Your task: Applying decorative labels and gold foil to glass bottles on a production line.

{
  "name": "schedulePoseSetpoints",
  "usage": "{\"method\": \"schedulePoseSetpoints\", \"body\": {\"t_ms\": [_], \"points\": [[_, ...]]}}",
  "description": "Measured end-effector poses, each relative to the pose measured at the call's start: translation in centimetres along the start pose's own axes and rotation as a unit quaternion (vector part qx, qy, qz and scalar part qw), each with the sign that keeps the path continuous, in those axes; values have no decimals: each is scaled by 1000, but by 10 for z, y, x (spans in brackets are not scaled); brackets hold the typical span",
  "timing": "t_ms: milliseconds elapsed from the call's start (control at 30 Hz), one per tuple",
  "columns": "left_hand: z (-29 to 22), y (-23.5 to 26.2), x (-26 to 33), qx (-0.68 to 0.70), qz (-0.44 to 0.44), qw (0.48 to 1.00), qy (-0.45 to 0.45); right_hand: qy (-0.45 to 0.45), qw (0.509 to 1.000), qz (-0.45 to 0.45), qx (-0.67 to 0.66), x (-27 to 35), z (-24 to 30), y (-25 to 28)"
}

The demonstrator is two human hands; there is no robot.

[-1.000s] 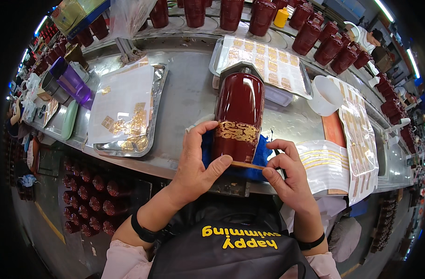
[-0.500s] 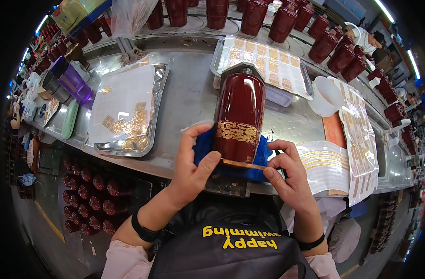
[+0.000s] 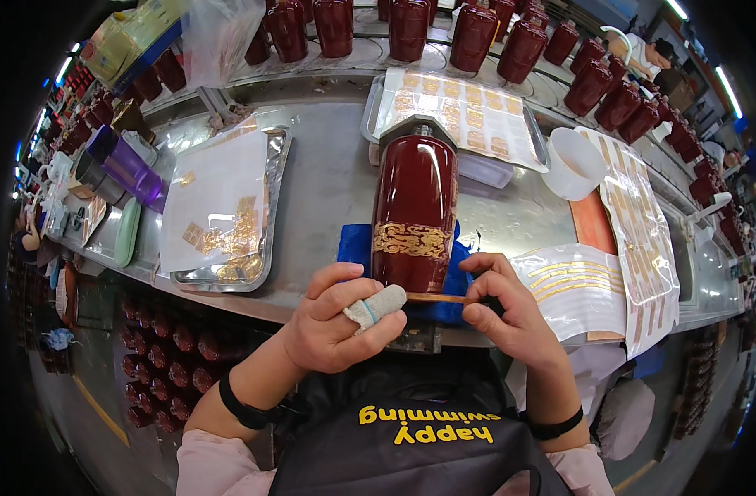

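A glossy dark-red bottle (image 3: 412, 194) with a gold patterned band lies tilted in front of me, its neck at the far end. A narrow gold-brown strip (image 3: 436, 298) runs across its near base. My left hand (image 3: 336, 322) is curled at the strip's left end. A whitish cloth cover (image 3: 376, 308) with a blue line sits on one of its fingers, hiding that end and whatever the fingers hold. My right hand (image 3: 510, 314) closes thumb and finger on the strip's right end. Blue cloth (image 3: 355, 245) lies under the bottle, and a dark angular holder (image 3: 394, 131) frames its neck.
A metal tray (image 3: 280, 178) with gold decal sheets stands left, near a purple bottle (image 3: 130, 169). Another decal sheet (image 3: 518, 124) lies behind the bottle. On the right are a white tub (image 3: 574, 165) and a sheet of curved gold strips (image 3: 572, 302). Red bottles line the back.
My left hand has gone from spread fingers to a curled grip, bringing the cloth-covered finger against the strip's left end. My right hand stays at the right end. The view has shifted slightly.
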State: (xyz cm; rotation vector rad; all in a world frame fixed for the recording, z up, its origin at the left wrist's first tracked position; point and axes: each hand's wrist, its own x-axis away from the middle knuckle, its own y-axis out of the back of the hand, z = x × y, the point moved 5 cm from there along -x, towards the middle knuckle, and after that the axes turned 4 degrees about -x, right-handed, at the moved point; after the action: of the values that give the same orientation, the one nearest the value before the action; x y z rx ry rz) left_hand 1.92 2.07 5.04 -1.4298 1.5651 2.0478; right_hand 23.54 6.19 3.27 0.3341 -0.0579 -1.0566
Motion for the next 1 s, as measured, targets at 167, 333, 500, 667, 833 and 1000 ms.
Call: {"method": "schedulePoseSetpoints", "body": {"t_ms": [167, 333, 500, 667, 833, 1000], "points": [[0, -1, -10, -11, 15, 998, -61, -1, 1000, 5, 12, 1, -4, 3], [-1, -5, -15, 5, 53, 993, -108, -10, 1000, 0, 11, 2, -9, 6], [-3, -11, -20, -15, 54, 988, -145, -5, 1000, 4, 13, 2, -11, 7], [-4, -17, -21, -29, 60, 983, -172, -6, 1000, -5, 0, 3, -10, 7], [-5, -22, -18, -57, 76, 981, -171, -17, 1000, 9, -7, 3, -12, 8], [-6, -29, -19, -81, 62, 981, -163, -9, 1000, -3, -6, 2, -12, 9]]}}
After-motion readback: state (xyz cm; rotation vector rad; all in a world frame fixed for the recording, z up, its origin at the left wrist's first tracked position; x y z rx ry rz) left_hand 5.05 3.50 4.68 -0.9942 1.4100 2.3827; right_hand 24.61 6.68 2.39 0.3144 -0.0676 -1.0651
